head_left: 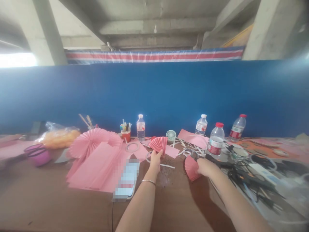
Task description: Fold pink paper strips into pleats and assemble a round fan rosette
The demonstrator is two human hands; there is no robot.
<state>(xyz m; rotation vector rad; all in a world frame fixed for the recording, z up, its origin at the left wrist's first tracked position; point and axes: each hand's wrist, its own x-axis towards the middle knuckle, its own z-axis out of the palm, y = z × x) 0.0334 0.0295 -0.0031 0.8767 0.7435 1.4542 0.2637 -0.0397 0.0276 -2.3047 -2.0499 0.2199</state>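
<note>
My left hand (154, 160) pinches the base of a pink pleated paper fan (159, 143) and holds it upright and spread over the brown table (72, 206). A thin bracelet circles that wrist. To the right, my right hand (202, 167) is closed on a second folded pink paper fan (191, 168), which hangs low near the table top. The two fans are apart, about a hand's width between them.
A stack of pink paper sheets (96, 167) and a large pink rosette (91, 141) lie left. A phone (126, 180), tape rolls (132, 147), a pen cup (126, 132), a small fan (171, 135), water bottles (216, 139) and tangled cables (243, 177) surround my hands. A blue wall stands behind.
</note>
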